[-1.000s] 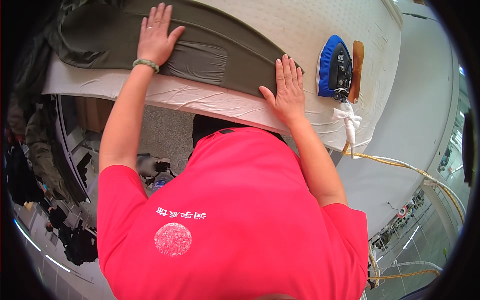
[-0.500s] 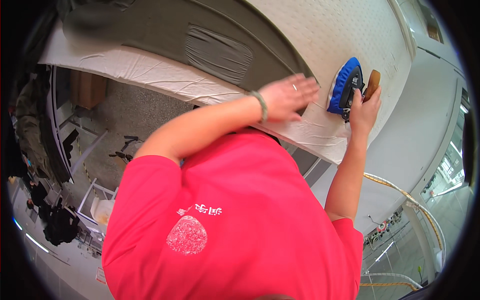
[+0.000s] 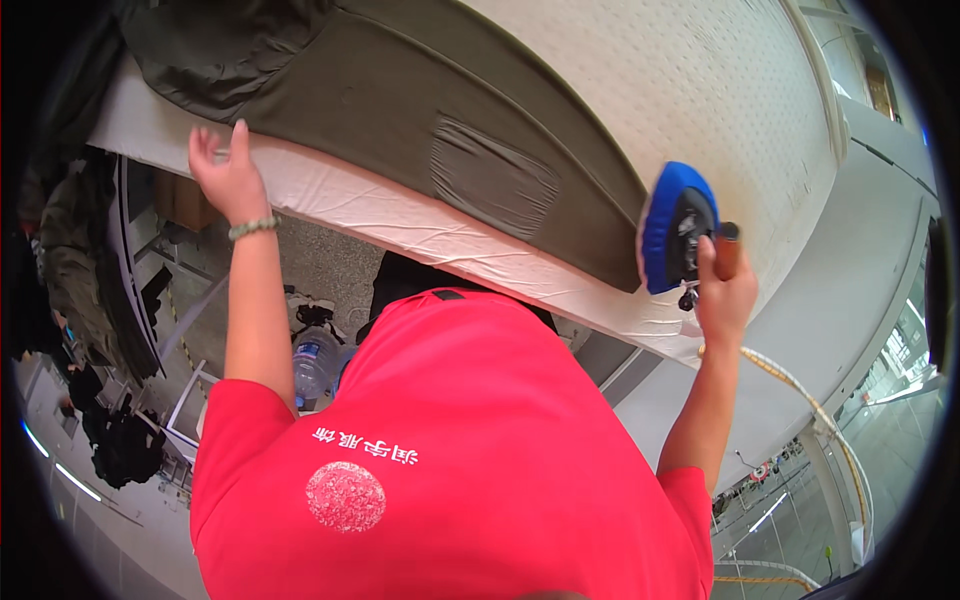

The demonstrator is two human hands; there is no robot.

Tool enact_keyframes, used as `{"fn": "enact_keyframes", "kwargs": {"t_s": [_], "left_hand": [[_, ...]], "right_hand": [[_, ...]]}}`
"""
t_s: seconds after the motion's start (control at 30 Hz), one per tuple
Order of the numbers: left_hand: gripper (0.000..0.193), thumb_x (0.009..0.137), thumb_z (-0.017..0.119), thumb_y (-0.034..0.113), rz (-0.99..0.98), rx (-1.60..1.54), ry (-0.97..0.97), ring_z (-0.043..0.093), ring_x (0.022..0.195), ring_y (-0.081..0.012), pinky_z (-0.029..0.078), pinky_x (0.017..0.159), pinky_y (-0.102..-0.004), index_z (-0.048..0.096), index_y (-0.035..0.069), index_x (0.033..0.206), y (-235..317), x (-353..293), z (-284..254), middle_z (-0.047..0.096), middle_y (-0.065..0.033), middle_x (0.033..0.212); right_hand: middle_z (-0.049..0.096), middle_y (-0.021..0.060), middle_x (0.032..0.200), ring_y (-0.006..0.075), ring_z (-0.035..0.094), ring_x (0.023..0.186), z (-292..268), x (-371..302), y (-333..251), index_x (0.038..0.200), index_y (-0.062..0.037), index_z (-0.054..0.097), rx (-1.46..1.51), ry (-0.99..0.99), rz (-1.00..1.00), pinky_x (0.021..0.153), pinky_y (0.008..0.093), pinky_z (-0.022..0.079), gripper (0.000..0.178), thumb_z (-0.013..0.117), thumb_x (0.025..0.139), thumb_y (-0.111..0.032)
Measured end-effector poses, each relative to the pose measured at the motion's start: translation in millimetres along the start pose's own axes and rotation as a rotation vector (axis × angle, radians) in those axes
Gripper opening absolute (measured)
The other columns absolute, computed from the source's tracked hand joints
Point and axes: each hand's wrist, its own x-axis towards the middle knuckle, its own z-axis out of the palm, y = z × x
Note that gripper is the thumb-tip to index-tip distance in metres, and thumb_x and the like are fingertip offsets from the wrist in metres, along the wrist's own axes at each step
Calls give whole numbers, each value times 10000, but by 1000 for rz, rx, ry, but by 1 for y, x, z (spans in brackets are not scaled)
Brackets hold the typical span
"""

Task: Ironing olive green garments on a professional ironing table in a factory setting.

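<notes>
A dark olive garment (image 3: 375, 120) lies along the board, with a gathered patch (image 3: 495, 177) on its long narrow part. My right hand (image 3: 726, 290) grips the brown handle of an iron (image 3: 690, 225) that wears a blue cover. The iron is beside the garment's right end; whether it rests on the board or is lifted, I cannot tell. My left hand (image 3: 230, 178) is over the near edge at the left, close to the garment's bunched part. Its fingers are apart and nothing is in them.
The garment is on a pale padded ironing board (image 3: 740, 90) with a wrinkled cloth edge. A hose (image 3: 800, 388) runs down at the right. A clear plastic bottle (image 3: 315, 360) is below the board, and dark clothes (image 3: 75, 250) hang at the far left.
My left hand has moved far left, away from the garment's right end. The iron in my right hand has come slightly nearer and left, and the garment appears shifted right and nearer in the view.
</notes>
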Motion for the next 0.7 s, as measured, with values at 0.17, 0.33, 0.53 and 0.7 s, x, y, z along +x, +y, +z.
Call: {"fn": "enact_keyframes", "kwargs": {"t_s": [0.17,0.33,0.53,0.7], "left_hand": [[394,931,770,282,-757,-166,-300,659,718,-115,474,572,-221,659,-22,1156,42,14,-7,688,-73,980],[229,952,751,243,-638,-405,-566,612,559,-89,420,499,-212,692,25,992,61,18,-20,697,-19,814],[175,965,734,217,-677,-659,-561,611,559,-92,432,516,-217,699,45,973,60,16,-32,711,-21,827],[168,961,739,212,-689,-685,-584,608,564,-94,445,536,-218,707,49,983,52,18,-31,709,-19,824]], "right_hand": [[738,167,925,331,722,883,55,-10,-76,1206,-78,679,-320,-144,-199,784,410,556,348,747,915,-257],[724,226,1004,430,687,974,117,12,-173,1229,-94,684,-424,-253,-296,837,474,548,374,715,911,-287],[719,252,956,448,685,938,179,39,-331,1079,-20,678,-483,-397,-467,839,517,549,359,645,902,-330],[716,258,990,442,684,971,184,24,-332,1127,-31,711,-375,-422,-520,839,501,542,373,698,902,-328]]}}
